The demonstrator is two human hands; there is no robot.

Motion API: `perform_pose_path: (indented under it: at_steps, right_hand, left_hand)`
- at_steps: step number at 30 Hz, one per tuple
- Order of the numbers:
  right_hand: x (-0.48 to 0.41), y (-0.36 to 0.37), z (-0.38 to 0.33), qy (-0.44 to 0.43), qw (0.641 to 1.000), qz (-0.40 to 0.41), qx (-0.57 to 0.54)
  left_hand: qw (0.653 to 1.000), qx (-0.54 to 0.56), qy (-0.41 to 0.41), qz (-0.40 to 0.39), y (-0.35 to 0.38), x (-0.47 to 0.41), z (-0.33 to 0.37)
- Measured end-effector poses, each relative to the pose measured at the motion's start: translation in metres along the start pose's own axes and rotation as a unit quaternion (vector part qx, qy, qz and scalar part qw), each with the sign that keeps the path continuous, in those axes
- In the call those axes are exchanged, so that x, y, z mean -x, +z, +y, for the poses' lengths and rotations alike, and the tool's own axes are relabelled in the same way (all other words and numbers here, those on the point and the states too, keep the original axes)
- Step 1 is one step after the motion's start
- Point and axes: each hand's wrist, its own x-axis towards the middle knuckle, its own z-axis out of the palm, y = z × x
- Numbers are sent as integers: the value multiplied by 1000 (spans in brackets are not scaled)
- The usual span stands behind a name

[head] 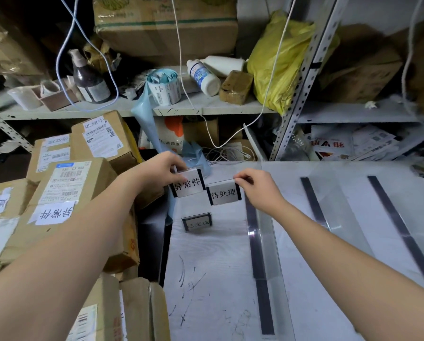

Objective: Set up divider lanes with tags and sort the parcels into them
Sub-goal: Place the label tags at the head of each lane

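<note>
Shelf, tub of labels (seemingly), left hand, right hand pinching tags

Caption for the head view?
Left hand holds the 异常件 tag, right hand the 待处理 tag, over the table; a third tag stands nearer, parcels stacked left.

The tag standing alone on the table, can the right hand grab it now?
Probably not yet: the right hand is pinching another tag. The lone tag sits nearby on the table with nothing between.
</note>
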Motion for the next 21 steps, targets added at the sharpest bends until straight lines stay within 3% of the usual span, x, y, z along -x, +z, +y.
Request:
perform_pose_path:
  at_steps: [13,21]
  right_hand:
    - [51,-53,-15,-20,995,82,-44]
    - [58,-44,-13,-46,997,44,-47]
  left_hand:
    - [997,-21,47,53,-26,24,53]
    - [996,-52,-3,70,-22,57,67]
